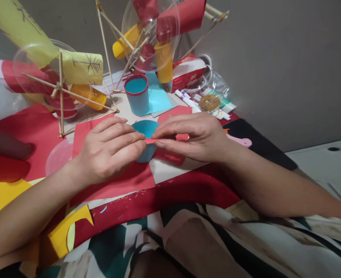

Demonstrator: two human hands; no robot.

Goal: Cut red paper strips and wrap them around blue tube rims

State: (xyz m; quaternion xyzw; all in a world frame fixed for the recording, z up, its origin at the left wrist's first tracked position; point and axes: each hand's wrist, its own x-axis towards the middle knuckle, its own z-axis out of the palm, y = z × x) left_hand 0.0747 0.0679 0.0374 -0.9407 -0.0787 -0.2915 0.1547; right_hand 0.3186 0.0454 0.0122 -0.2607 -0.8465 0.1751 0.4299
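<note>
A blue paper cup point(147, 155) stands upright between my hands, with a narrow red paper strip point(150, 141) lying across the near side of its rim. My left hand point(109, 148) is closed against the cup's left side, fingertips pressed at the rim on the strip's left end. From the right, my right hand point(195, 135) pinches the strip between thumb and fingers at the same edge. Just behind stands a second blue cup point(137, 102) whose rim is banded in red. Red paper sheets point(115, 181) lie under and around my hands.
Two stick frames with clear plastic discs point(170, 46) and coloured paper tubes point(86, 67) rise at the back. Glue sticks point(187, 100), rubber bands point(210, 102) and a pink handle point(240, 140) lie right. Grey and red tubes point(5, 168) and yellow scraps point(68, 227) are left.
</note>
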